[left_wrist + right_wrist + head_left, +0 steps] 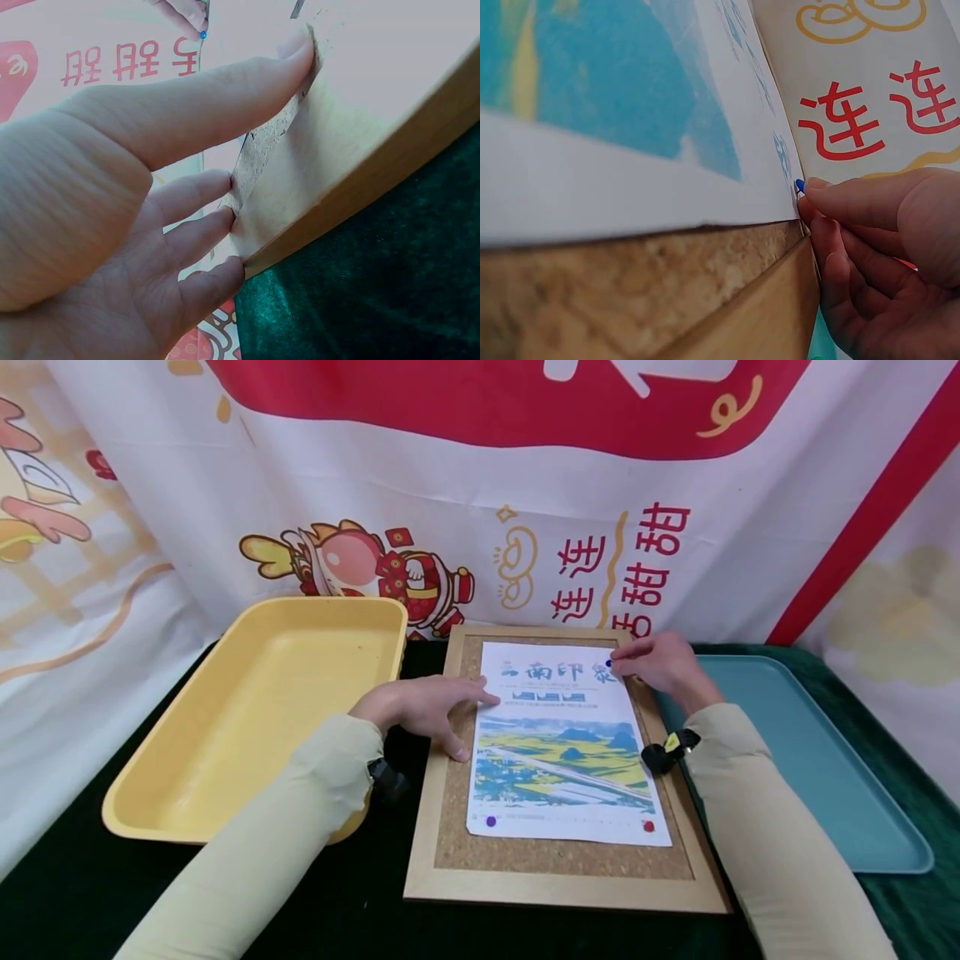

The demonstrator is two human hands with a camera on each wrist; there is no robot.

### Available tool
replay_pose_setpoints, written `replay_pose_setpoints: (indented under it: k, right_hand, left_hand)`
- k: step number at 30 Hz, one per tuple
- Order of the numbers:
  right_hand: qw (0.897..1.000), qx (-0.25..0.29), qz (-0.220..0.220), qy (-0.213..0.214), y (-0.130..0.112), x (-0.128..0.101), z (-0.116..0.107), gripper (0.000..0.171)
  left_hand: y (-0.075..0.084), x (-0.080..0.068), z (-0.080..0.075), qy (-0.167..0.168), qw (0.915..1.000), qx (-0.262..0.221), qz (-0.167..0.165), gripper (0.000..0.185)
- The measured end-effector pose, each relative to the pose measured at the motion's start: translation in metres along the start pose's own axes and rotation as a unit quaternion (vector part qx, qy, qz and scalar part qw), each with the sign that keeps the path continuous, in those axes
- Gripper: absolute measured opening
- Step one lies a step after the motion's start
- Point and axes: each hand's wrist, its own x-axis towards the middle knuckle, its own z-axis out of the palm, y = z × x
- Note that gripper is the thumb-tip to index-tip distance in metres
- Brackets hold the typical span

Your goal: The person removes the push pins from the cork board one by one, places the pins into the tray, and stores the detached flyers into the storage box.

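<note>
A printed poster (562, 768) with a yellow, blue and green landscape lies on a cork board (453, 810) in a pale wooden frame. My right hand (667, 667) pinches a blue push pin (801, 185) between thumb and finger at the poster's top right corner. Over the board's left side lies my left hand (423, 706), its fingers extended onto the frame and the poster's left edge. A purple pin (491, 821) sits at the poster's bottom left corner, a red pin (648, 827) at its bottom right. At the top left corner no pin shows.
Left of the board stands a deep yellow tray (180, 822). A shallow blue tray (817, 760) lies to the right, partly behind my right forearm. Dark green cloth (367, 914) covers the table. Behind hangs a printed white and red curtain (337, 468).
</note>
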Motion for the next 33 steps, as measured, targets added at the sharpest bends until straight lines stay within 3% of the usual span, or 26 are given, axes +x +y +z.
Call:
replay_pose_setpoints:
  k: [16, 33]
  right_hand:
    - [0.998, -0.058, -0.012, 0.012, -0.008, 0.002, 0.003, 0.031]
    - [0.998, -0.051, -0.011, 0.025, -0.011, -0.001, 0.006, 0.028]
  left_hand:
    - [0.001, 0.000, 0.000, 0.001, 1.0000, -0.005, -0.005, 0.086]
    - [0.000, 0.001, 0.000, 0.000, 1.0000, -0.003, -0.004, 0.086]
